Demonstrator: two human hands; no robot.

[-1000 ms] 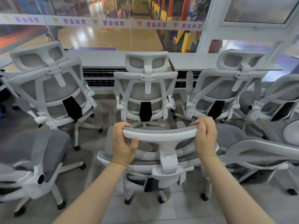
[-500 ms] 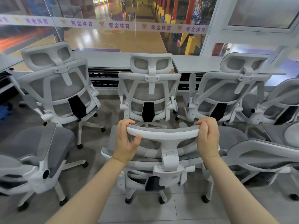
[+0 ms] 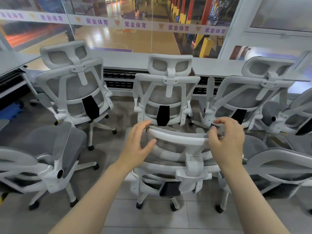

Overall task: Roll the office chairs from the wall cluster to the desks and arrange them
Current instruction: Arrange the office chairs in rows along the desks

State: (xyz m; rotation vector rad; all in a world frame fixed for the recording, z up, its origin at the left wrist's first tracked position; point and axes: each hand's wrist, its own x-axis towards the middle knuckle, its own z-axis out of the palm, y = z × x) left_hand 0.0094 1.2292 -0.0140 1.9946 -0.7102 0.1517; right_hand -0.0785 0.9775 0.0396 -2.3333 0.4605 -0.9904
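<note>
A white-framed office chair with grey mesh stands right in front of me, its back toward me; its headrest (image 3: pixel 177 139) lies between my hands. My left hand (image 3: pixel 136 146) is at the headrest's left end with fingers spread and thumb apart, no longer wrapped round it. My right hand (image 3: pixel 226 142) hovers at the right end, fingers loosely curled, holding nothing. Both hands are blurred by motion. Three matching chairs stand in a row along the wall: left (image 3: pixel 74 88), middle (image 3: pixel 167 92) and right (image 3: pixel 249 95).
Another chair (image 3: pixel 50 149) stands close on the left, one (image 3: pixel 278 162) close on the right, and one (image 3: pixel 300 112) at the far right. A grey ledge (image 3: pixel 118 59) runs under the glass wall behind the row. Bare floor tiles (image 3: pixel 152 222) lie nearest me.
Both hands gripped the headrest's ends in the earlier frames; now they have let go and opened. The view has shifted closer to the chair row.
</note>
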